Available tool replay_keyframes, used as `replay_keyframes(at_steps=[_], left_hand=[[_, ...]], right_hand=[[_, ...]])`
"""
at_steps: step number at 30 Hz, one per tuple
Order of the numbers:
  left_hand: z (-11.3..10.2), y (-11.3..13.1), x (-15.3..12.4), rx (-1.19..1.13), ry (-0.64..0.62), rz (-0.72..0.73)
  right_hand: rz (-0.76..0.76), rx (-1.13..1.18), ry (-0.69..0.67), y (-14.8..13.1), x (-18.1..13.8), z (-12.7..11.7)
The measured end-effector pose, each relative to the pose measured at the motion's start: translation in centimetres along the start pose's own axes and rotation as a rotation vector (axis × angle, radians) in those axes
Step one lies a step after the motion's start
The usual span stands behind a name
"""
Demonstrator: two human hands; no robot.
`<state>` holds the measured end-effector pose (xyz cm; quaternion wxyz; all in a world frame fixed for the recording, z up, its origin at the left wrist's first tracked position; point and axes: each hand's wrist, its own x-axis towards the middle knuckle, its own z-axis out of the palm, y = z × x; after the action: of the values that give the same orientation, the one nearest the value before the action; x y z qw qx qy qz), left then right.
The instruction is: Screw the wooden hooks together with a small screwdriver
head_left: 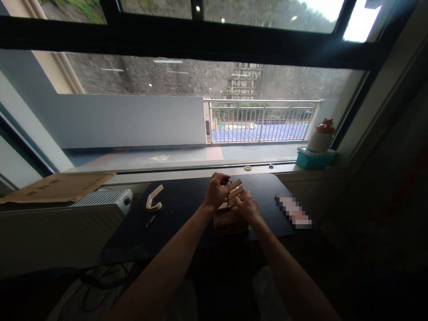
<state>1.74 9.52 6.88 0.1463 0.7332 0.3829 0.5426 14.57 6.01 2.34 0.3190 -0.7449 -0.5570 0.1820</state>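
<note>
Both hands meet over a wooden block (232,222) near the middle of the dark table. My left hand (214,191) is closed, its fingers curled around a small black piece (227,181) whose kind I cannot make out. A thin dark part (228,197) crosses the wood just below it. My right hand (248,207) is closed on the near right end of a pale slatted wooden piece (236,191), pressing it against the block. Fingers partly hide this piece. To the left lie a hook-shaped wooden piece (154,207) and a small slim tool (150,221).
The black table (180,191) stands against the window sill, with a radiator (103,197) and a brown paper sheet (56,187) on its left. A pixelated flat object (294,211) lies at the right edge. On the sill are a tape roll (247,168), a teal box (315,159) and a bottle (321,139).
</note>
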Motion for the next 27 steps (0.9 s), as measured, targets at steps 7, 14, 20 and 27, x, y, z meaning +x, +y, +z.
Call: replay_keyframes(at_steps=[7, 14, 20, 27], left_hand=[[0.1, 0.0, 0.1, -0.105, -0.082, 0.013], [1.0, -1.5, -0.4, -0.161, -0.099, -0.174], [0.5, -1.8, -1.1, -0.198, -0.177, -0.232], [-0.1, -1.3, -1.3, -0.036, -0.254, -0.275]], right_hand=[[0.008, -0.004, -0.008, -0.1, 0.1, 0.4], [-0.053, -0.186, -0.154, 0.1, 0.4, -3.7], [-0.390, -0.268, 0.008, -3.3, 0.7, -8.9], [-0.635, -0.413, -0.158, -7.9, 1.8, -8.2]])
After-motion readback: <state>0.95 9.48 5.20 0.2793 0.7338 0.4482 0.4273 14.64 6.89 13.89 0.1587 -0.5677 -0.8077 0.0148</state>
